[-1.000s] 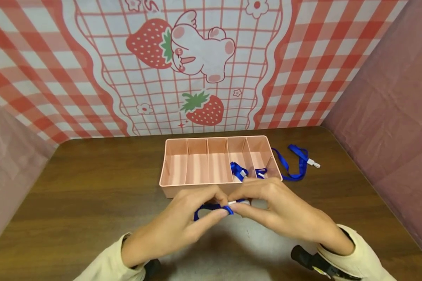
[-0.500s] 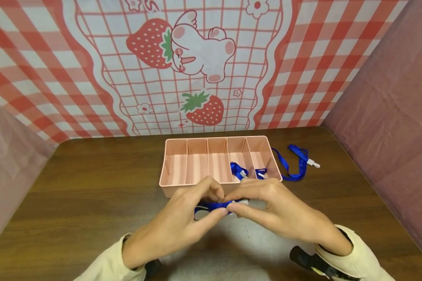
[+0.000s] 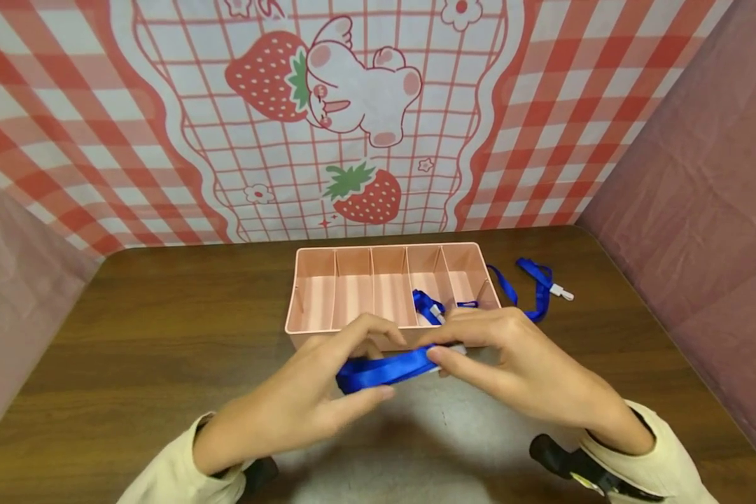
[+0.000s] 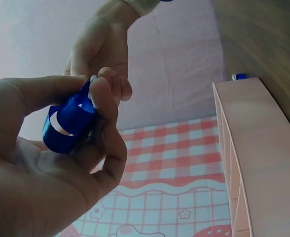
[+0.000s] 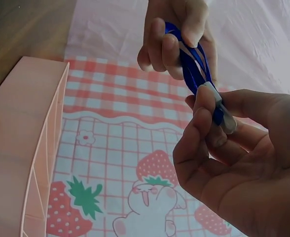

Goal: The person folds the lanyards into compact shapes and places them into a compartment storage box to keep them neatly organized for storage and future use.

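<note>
Both hands hold a folded blue lanyard (image 3: 384, 369) just above the table, in front of the pink divided box (image 3: 353, 256). My left hand (image 3: 327, 392) grips its looped end (image 4: 68, 121) between thumb and fingers. My right hand (image 3: 510, 364) pinches the end with the white clip (image 5: 219, 111). Two more blue lanyards lie in the box's right compartments (image 3: 427, 306). Another blue lanyard (image 3: 529, 290) with a white clip lies on the table right of the box.
The brown wooden table (image 3: 164, 336) has a pale worn patch near the front edge. A strawberry-patterned cloth (image 3: 353, 119) hangs behind, with pink cloth walls (image 3: 699, 182) at both sides. The box's three left compartments hold nothing.
The lanyard has been folded into a longer flat bundle. Both hands have drawn slightly apart, the right one rising toward the box's front wall.
</note>
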A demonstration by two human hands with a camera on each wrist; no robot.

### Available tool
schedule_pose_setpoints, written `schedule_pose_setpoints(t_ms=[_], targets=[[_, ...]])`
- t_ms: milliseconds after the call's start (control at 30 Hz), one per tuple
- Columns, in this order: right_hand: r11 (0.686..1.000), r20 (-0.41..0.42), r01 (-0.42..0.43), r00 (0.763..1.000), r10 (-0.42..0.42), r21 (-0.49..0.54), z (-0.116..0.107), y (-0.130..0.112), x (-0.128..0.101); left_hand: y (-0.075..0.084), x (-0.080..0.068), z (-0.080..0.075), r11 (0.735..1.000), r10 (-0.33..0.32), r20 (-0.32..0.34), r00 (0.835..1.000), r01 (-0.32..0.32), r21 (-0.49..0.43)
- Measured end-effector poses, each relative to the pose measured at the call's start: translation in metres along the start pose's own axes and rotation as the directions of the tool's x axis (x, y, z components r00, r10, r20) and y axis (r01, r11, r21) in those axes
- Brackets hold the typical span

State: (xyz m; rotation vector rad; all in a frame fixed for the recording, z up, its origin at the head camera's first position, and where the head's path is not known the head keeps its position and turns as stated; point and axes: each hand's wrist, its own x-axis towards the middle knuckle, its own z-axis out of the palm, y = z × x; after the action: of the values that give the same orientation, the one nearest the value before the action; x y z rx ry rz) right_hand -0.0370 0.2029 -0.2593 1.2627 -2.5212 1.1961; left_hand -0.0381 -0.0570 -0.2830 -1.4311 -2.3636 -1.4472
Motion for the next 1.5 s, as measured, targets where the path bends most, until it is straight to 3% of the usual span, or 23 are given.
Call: schedule_pose_setpoints(t_ms=[100,233,367,500,667,833,967,1100,1233,1500], targets=[[1.000,-0.016,-0.003,1.000,0.003,-0.002,-0.002,0.000,-0.001,0.001,-0.001,-0.003,0.999,-0.031,0.008,0.999,0.031,-0.016],[1.000,-0.040,-0.024,0.999,0.024,-0.011,-0.005,0.000,-0.002,0.003,-0.002,-0.006,0.997,-0.045,0.012,0.999,0.044,0.071],[0.999,-0.076,-0.001,0.997,-0.002,-0.033,-0.007,0.002,-0.002,0.004,-0.003,-0.008,0.988,0.020,-0.006,1.000,-0.019,0.152],[0.999,-0.091,0.003,0.996,-0.006,-0.036,-0.008,0.003,-0.001,0.004,-0.002,-0.008,0.976,0.108,-0.068,0.992,-0.092,0.197],[0.998,-0.078,-0.057,0.995,0.055,-0.032,-0.011,0.005,-0.003,0.003,-0.001,-0.007,0.947,0.169,-0.133,0.977,-0.124,0.296],[0.997,-0.021,-0.082,0.996,0.083,0.014,-0.013,0.005,-0.003,0.000,-0.001,-0.007,0.909,0.195,-0.181,0.964,-0.108,0.403],[0.997,-0.008,-0.081,0.997,0.081,0.004,-0.017,0.006,-0.003,-0.002,-0.002,-0.010,0.941,0.154,-0.168,0.974,-0.093,0.326],[0.997,-0.009,-0.077,0.997,0.076,-0.006,-0.020,0.007,-0.003,-0.003,-0.004,-0.014,0.977,0.077,-0.099,0.992,-0.055,0.207],[0.997,0.020,-0.078,0.997,0.077,0.027,-0.021,0.006,-0.004,-0.003,-0.004,-0.015,0.988,0.040,-0.057,0.998,-0.031,0.151],[0.995,0.042,-0.083,0.996,0.081,0.050,-0.023,0.003,-0.004,-0.003,-0.002,-0.009,0.998,0.009,-0.079,0.997,-0.003,0.068]])
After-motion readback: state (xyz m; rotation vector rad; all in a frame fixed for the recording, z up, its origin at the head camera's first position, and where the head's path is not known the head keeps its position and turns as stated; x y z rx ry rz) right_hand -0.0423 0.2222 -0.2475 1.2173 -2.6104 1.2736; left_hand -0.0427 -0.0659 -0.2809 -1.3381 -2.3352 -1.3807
